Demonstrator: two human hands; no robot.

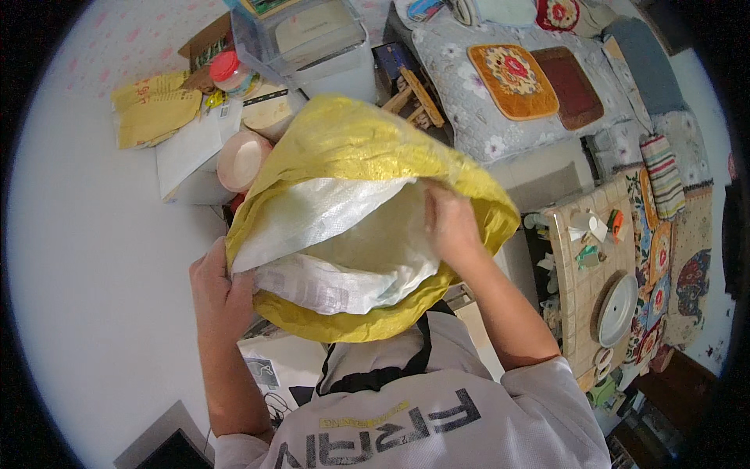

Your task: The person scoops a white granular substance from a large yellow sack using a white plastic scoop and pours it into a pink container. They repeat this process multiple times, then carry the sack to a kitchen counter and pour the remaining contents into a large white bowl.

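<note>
A large yellow woven plastic sack (351, 135) is spread wide in front of my chest, its mouth facing up. Inside it sits a white woven sack (316, 217), its rim also parted. My left hand (225, 287) pinches both rims together at the left corner. On the right, my right hand (448, 220) is inside the yellow mouth and grips the white sack's edge, its fingertips partly hidden by the fabric. What lies at the bottom of the sacks cannot be made out.
Beyond the sacks stand a clear plastic storage box (345, 70), a pink bowl (242, 161) and a red-lidded jar (225, 67). A sofa with a floral cover (451, 76) is at upper right. At right, a table (592, 275) bears a round metal tray (618, 311).
</note>
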